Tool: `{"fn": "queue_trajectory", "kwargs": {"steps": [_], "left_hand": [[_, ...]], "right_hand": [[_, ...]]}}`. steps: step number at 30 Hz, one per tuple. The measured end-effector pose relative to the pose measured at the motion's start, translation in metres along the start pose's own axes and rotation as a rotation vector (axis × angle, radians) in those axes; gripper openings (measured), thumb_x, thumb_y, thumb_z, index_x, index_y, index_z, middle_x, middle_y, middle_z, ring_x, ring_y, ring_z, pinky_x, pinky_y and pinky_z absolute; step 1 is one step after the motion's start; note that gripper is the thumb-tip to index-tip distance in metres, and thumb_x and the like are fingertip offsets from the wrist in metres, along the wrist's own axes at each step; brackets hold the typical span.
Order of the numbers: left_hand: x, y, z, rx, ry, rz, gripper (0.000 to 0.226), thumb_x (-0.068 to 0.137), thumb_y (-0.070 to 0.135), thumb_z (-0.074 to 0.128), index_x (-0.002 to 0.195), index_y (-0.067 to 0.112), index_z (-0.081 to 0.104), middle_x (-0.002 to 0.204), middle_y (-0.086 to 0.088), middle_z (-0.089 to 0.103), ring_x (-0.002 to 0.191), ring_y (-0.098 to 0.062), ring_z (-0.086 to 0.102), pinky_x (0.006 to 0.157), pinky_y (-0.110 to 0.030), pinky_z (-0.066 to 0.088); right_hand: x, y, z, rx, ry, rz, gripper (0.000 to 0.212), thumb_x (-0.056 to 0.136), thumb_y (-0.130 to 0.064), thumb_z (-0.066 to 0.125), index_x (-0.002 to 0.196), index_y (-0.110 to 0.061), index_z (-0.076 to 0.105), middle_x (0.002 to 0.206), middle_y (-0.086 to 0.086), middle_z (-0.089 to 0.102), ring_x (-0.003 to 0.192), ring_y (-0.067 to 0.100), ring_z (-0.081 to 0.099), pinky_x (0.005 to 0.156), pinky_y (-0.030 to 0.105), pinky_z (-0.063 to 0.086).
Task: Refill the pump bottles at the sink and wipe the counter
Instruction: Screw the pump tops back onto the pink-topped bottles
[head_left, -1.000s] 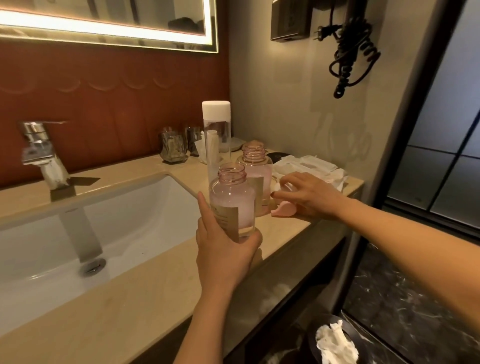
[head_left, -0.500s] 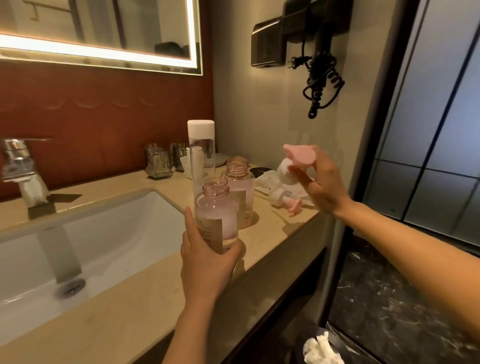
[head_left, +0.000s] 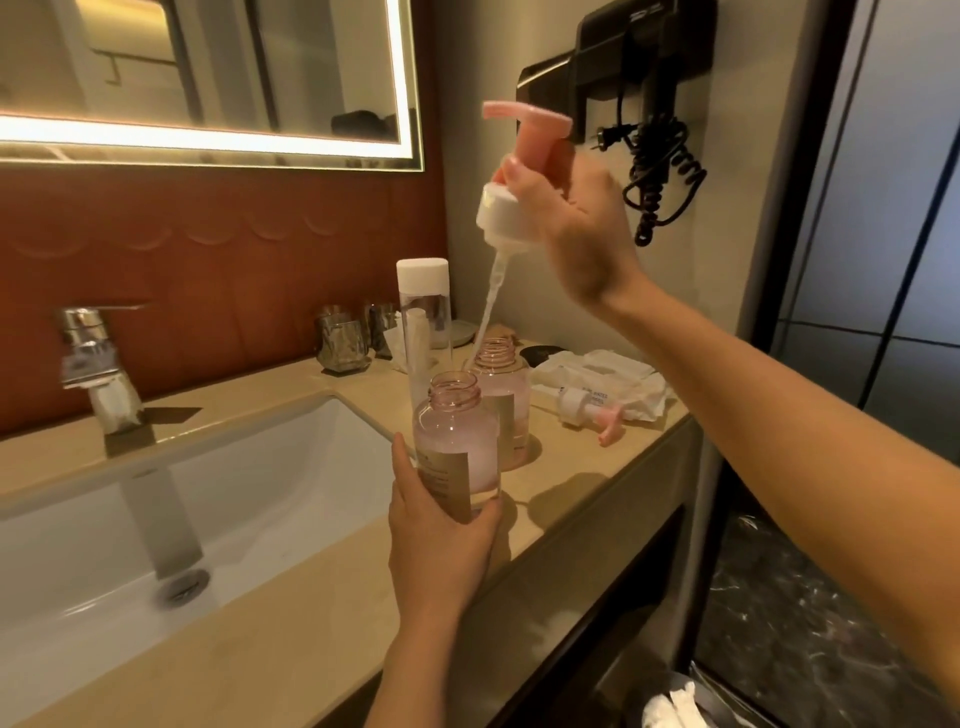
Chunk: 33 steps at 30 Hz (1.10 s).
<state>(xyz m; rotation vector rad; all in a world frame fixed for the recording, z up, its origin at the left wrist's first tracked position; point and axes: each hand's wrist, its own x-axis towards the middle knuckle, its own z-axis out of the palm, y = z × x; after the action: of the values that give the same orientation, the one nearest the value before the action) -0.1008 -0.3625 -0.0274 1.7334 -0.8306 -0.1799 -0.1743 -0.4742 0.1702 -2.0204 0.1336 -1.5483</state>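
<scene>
Two open-necked pink bottles stand on the worktop (head_left: 311, 623) just right of the sink (head_left: 260, 493), both part full of pale pink liquid. Front bottle (head_left: 457, 441) sits at the sink's right rim, beige label facing the camera. Left hand (head_left: 441, 535) wraps its lower half, thumb on the sink side, fingers curled round the far side. Rear bottle (head_left: 514, 415) is one step farther right of the sink, just behind the front one; contact between them can't tell. Right hand (head_left: 576, 223) is raised high above and right of the sink and grips the pump head (head_left: 501, 208) by its white collar, pink nozzle on top. Its dip tube (head_left: 488, 306) hangs tilted, lower end just above the two necks; which mouth it lines up with can't tell. Second pump (head_left: 587, 410) lies flat farther right of the sink, partly on white packets (head_left: 608, 374). Tall clear bottle (head_left: 423, 291) with a white cap stands behind the sink's right rear corner, and glass tumblers (head_left: 343, 340) stand at the wall behind that corner. Faucet (head_left: 98, 364) is at the sink's back edge. Lit mirror (head_left: 208, 78) hangs above the sink, and a hair dryer (head_left: 644, 67) is wall-mounted up and right of it.
</scene>
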Motion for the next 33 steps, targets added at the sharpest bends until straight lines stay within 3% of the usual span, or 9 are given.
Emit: {"fn": "queue_trajectory", "kwargs": {"steps": [6,9,13,15,18,25,33], "left_hand": [[-0.001,0.001,0.0,0.004,-0.005,0.009,0.115,0.069,0.038,0.079,0.148,0.036,-0.004,0.154,0.003,0.023,0.14,-0.021,0.026,0.108,-0.041,0.031],[-0.001,0.0,-0.001,-0.002,-0.006,0.004,0.114,0.069,0.036,0.079,0.148,0.037,-0.004,0.154,0.003,0.025,0.139,-0.021,0.027,0.108,-0.04,0.032],[-0.001,0.001,-0.002,-0.004,-0.006,-0.01,0.115,0.069,0.036,0.08,0.148,0.038,-0.005,0.154,0.003,0.025,0.139,-0.021,0.029,0.108,-0.04,0.032],[-0.001,0.001,-0.001,-0.005,-0.009,-0.018,0.116,0.069,0.036,0.08,0.147,0.038,-0.005,0.153,0.004,0.025,0.138,-0.021,0.03,0.108,-0.039,0.033],[-0.001,0.001,-0.001,-0.015,-0.014,-0.032,0.116,0.069,0.036,0.08,0.147,0.039,-0.006,0.152,0.002,0.028,0.137,-0.022,0.033,0.107,-0.039,0.034],[-0.002,0.0,0.0,-0.016,-0.011,-0.046,0.116,0.069,0.036,0.08,0.147,0.039,-0.006,0.15,0.001,0.032,0.135,-0.022,0.036,0.106,-0.038,0.035],[-0.002,-0.002,-0.001,-0.022,-0.015,-0.04,0.114,0.069,0.033,0.079,0.147,0.04,-0.005,0.149,0.0,0.033,0.133,-0.022,0.039,0.104,-0.037,0.038]], "right_hand": [[-0.003,0.01,0.026,0.009,-0.114,0.078,0.028,0.087,-0.035,0.047,0.088,-0.009,0.056,0.081,0.002,0.057,0.071,0.01,0.054,0.061,0.014,0.046],[-0.014,0.019,0.035,-0.038,-0.238,0.126,0.019,0.091,-0.032,0.05,0.086,-0.015,0.056,0.083,0.002,0.058,0.073,0.011,0.056,0.065,0.018,0.048],[-0.036,0.032,0.039,-0.083,-0.36,0.203,0.015,0.096,-0.026,0.05,0.098,-0.013,0.058,0.098,0.009,0.063,0.087,0.022,0.061,0.075,0.029,0.053],[-0.045,0.037,0.04,-0.101,-0.396,0.24,0.015,0.096,-0.026,0.05,0.1,-0.014,0.058,0.099,0.006,0.062,0.087,0.017,0.059,0.077,0.028,0.049],[-0.052,0.04,0.041,-0.062,-0.399,0.269,0.014,0.096,-0.027,0.05,0.103,-0.017,0.057,0.097,-0.003,0.06,0.087,0.01,0.058,0.076,0.023,0.048],[-0.053,0.037,0.042,-0.036,-0.373,0.278,0.028,0.093,-0.026,0.054,0.115,-0.01,0.06,0.104,-0.001,0.062,0.094,0.012,0.058,0.082,0.025,0.049],[-0.071,0.038,0.042,-0.093,-0.443,0.309,0.022,0.094,-0.025,0.054,0.109,-0.013,0.063,0.102,-0.002,0.064,0.095,0.014,0.059,0.081,0.024,0.049]]}}
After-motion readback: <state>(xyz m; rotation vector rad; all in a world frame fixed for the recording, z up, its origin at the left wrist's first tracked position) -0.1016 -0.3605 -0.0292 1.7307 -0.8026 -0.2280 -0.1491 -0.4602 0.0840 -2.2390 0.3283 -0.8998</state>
